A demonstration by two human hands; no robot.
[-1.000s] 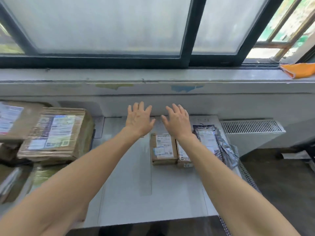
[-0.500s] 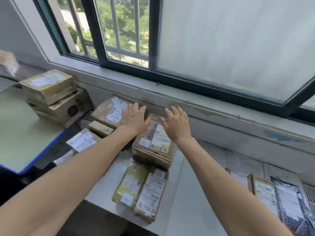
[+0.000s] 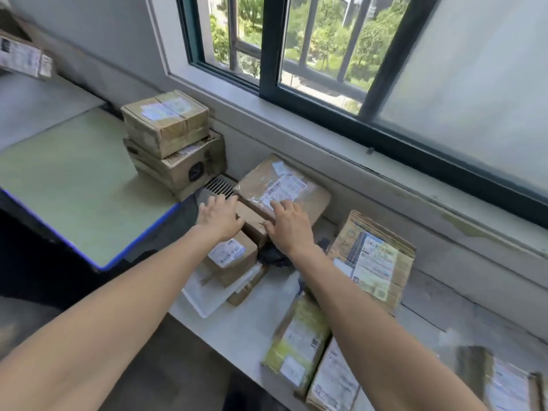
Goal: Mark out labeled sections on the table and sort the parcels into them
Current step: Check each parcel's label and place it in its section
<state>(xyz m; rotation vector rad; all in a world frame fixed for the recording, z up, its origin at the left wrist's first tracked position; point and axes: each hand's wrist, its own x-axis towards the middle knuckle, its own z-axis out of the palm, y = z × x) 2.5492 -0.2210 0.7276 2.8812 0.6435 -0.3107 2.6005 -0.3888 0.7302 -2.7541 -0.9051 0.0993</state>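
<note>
Taped brown cardboard parcels [image 3: 281,185] w/ white labels, flat & partly stacked, on white table [image 3: 234,336].

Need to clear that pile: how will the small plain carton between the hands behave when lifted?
The small plain carton looks stiff: its edges are crisp, so it should hold shape. It is probably light, being compact. It seems to lie against the large labelled carton, so that may shift.

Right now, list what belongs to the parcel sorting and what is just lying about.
Job: left hand, right hand, small brown box between them, large parcel by the window, two stacked boxes, white table.
Lying about: green desk, vent grille, window.
</note>
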